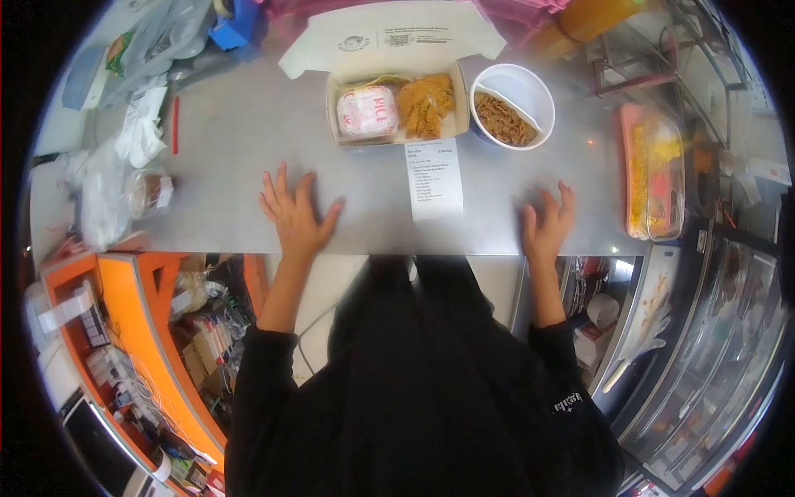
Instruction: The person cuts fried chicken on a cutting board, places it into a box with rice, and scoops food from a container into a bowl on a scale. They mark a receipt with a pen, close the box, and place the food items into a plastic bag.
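Head view: steel counter point(232, 141), both hands flat, fingers point(277, 189) spread, orange shelving point(141, 315) below.

A grey metal counter point(232, 141) is carrying an open cardboard meal box point(393, 108), a white bowl point(513, 106), a printed receipt point(435, 178), a lidded clear tray point(654, 170) and a red pen point(175, 124). Both hands, left hand point(294, 217) and right hand point(548, 225), are lying flat on it.

Receipt point(434, 178) print too small to read; box lid point(389, 37) text blurred.
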Motion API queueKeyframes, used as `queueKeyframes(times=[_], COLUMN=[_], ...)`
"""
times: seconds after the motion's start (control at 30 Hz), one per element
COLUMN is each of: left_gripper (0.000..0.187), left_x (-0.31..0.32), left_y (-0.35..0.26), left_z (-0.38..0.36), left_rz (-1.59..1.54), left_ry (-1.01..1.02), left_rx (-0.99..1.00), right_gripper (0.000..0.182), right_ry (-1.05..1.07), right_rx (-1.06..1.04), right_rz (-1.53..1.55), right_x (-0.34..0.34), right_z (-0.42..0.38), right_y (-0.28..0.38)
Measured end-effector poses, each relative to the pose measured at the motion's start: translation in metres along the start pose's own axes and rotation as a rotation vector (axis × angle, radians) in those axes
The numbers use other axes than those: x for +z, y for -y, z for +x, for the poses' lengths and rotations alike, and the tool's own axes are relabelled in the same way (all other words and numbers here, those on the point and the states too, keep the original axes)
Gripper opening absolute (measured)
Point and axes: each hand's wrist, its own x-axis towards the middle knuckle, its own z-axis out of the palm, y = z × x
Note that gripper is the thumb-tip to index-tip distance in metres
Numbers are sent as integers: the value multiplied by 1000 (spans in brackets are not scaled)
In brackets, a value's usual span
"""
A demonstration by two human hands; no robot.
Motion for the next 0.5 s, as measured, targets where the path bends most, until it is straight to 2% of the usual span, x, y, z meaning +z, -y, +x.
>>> queueKeyframes(times=[0.1,0.13,0.2,0.23,0.3,0.33,0.4,0.47,0.5], left_gripper=[59,61,71,76,85,87,82,78,76], left_x=[1,0,0,-1,-15,-13,-15,-11,-4], left_y=[2,3,-5,-13,-59,-75,-85,-52,-39], left_z=[4,1,-8,-6,-11,-22,-29,-28,-26], left_rz=[15,32,-175,-277,-309,-318,-194,-137,-159], left_ry=[-18,-7,-210,-314,-427,-424,-342,-284,-355], left_rx=[-9,-3,-1,16,252,436,595,539,549], right_gripper=[21,20,19,16,25,39,45,51,52], right_ry=[57,50,35,125,733,1091,1332,1557,1608], right_rx=[-61,-91,-158,-179,133,502,428,308,286], right_rz=[-51,39,226,596,1153,1634,1670,1689,1682], right_x=[-2,-2,8,10,3,43,52,61,61], right_z=[5,2,-2,4,19,-3,-12,-4,2], right_y=[1,5,27,66,148,166,195,218,224])
